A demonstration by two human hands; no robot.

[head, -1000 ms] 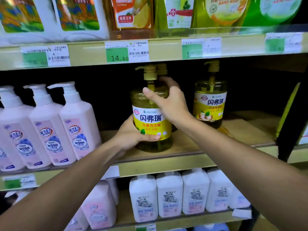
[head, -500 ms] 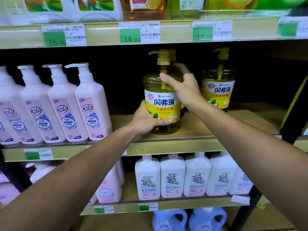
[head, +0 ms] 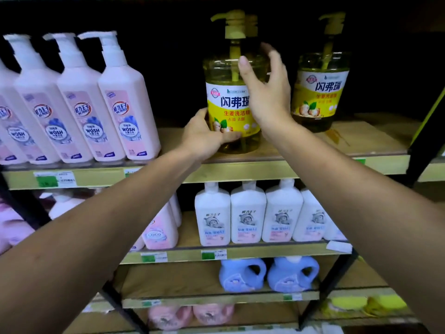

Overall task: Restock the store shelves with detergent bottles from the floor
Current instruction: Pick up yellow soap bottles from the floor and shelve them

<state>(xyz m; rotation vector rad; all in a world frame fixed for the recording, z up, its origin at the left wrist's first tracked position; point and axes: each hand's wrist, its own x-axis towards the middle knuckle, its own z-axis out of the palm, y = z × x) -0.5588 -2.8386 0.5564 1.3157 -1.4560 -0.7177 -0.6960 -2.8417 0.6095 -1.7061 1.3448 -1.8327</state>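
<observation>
Yellow-labelled detergent pump bottle [head: 231, 109] upright on the wooden shelf [head: 361, 138], near its front edge, between pink pump bottles [head: 120, 104] and a second yellow bottle [head: 320, 92]. Left hand [head: 202, 138] clamped round its lower label, fingers curled; right hand [head: 267, 97] at its shoulder, fingers spread apart.

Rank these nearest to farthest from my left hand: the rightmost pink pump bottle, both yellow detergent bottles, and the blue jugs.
1. Front yellow bottle, in the left hand grip.
2. Rightmost pink bottle, just left.
3. Other yellow bottle, right, same shelf.
4. Blue jugs, two shelves below.
</observation>
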